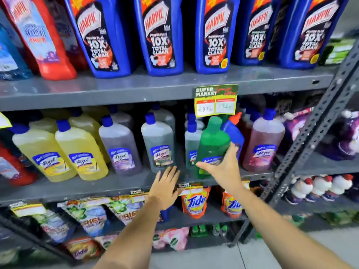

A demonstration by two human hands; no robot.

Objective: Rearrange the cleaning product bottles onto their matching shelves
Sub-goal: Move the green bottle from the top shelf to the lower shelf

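Grey metal shelving fills the view, stacked with cleaning products: blue Harpic bottles [163,35] line the top shelf, and the middle shelf [97,186] carries a row of Lizol bottles — yellow ones [77,150] to the left, greyish ones [158,141] in the centre, a pink one [262,140] to the right. Detergent pouches [194,200] hang on the tier below.

The right hand [223,165] is wrapped around the lower body of a green bottle [212,144], thumb across the label and fingers curled behind, with the bottle tilted slightly and its base at the front edge of the middle shelf. Just behind it leans a small blue bottle with an orange cap [234,131], which looks out of place among the Lizol. The left hand [167,186] is spread flat and holds nothing, hovering at the shelf lip below the grey bottles.

Judging by the grip, the green bottle is the one being sorted — whether lifted out or set in, I cannot tell. The next move calls for a firm hold and a clear path past the hanging price tag [215,100], without knocking the leaning blue bottle.
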